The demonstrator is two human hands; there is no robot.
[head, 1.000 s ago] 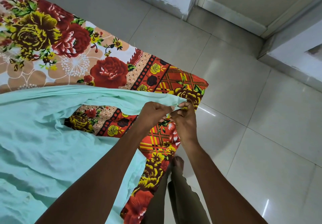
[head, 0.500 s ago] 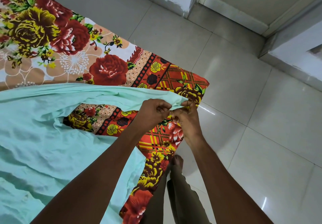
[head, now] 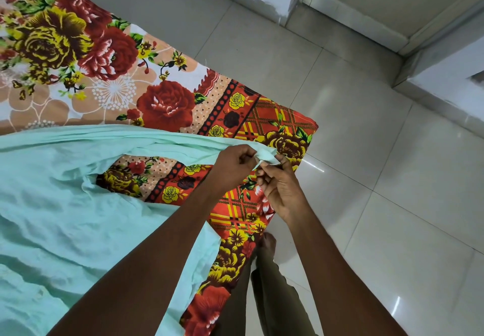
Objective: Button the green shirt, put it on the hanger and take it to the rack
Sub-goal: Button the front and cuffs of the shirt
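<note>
A pale green shirt (head: 60, 204) lies spread over a bed covered by a floral sheet (head: 104, 74). Its two front edges run to the bed's corner, leaving a gap where the sheet shows. At that corner my left hand (head: 235, 163) pinches the end of the shirt's edge, fingers curled round the cloth. My right hand (head: 281, 191) pinches the same tip of cloth from below, right beside the left. No button, hanger or rack is visible.
The bed corner (head: 301, 136) meets a glossy tiled floor (head: 379, 204) on the right. A white wall base and a door frame (head: 366, 21) stand at the back. My leg and bare foot (head: 267, 244) are beside the bed.
Both hands stay at the shirt's tip by the bed corner. The cloth tip now sticks out more between them, and the right hand has dropped slightly below it.
</note>
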